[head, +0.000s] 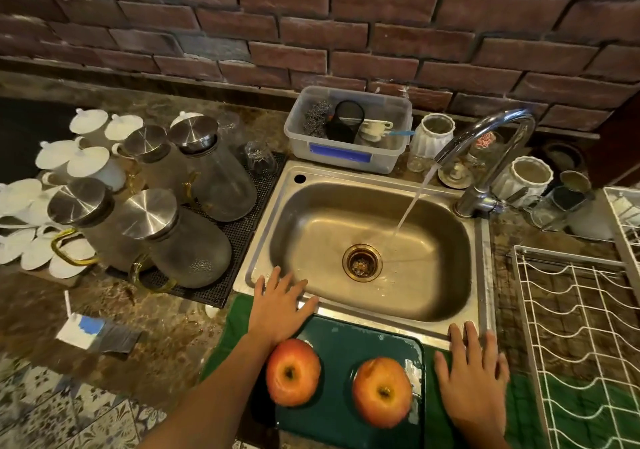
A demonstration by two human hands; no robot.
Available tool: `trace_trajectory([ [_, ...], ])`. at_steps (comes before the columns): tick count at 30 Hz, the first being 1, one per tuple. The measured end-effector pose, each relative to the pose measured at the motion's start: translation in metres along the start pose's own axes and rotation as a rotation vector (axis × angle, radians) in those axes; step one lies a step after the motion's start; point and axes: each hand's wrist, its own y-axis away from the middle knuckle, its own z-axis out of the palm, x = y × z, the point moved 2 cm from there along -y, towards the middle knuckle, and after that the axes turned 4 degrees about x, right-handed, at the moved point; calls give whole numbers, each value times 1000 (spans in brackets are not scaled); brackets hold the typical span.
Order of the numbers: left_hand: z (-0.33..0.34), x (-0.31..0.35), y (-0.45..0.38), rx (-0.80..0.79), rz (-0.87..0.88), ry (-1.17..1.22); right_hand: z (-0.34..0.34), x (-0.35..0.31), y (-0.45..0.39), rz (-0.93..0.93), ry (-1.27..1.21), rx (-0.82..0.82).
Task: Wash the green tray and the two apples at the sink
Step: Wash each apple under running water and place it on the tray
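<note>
From the head camera, one green tray (349,362) lies on the near counter edge, just in front of the steel sink (367,313). Two apples stand on it: the left apple (292,372) and the right apple (382,392), apart from each other. The left hand (280,306) lies flat with fingers spread over the sink's near rim, holding nothing. The right hand (472,376) lies flat, fingers straight, right of the tray. One faucet (491,157) runs water into the basin. Four lidded glass jugs (180,237) stand on the left.
</note>
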Motion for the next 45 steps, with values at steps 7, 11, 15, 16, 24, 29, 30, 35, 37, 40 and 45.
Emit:
trace_trajectory([
  [7, 6, -2, -3, -22, -5, 26, -6, -2, -1, 33, -46, -24],
  [11, 5, -2, -3, -8, -1, 30, -34, -10, -24, 60, -327, 174],
  [15, 4, -1, -2, 15, 7, 38, -83, -22, -80, 192, -920, 239],
  [16, 3, 0, -2, 19, 11, 37, -95, -24, -98, 237, -1029, 224],
  [24, 3, 0, -2, 38, 14, 47, -151, -4, -234, 492, -1656, 104],
  [29, 7, -1, -3, 30, 4, 45, -166, 0, -249, 536, -1855, 52],
  [30, 7, -2, -3, 31, 3, 46, -167, 0, -252, 549, -1859, 49],
  [35, 7, -1, -3, 47, 5, 53, -167, 1, -263, 607, -1874, 60],
  [37, 6, 0, -3, 46, 7, 44, -165, 3, -263, 644, -1884, 93],
  [40, 5, 0, -3, 46, 5, 48, -163, 5, -266, 698, -1877, 120],
  [45, 3, 2, -2, 48, 7, 57, -161, 7, -270, 736, -1805, 196],
])
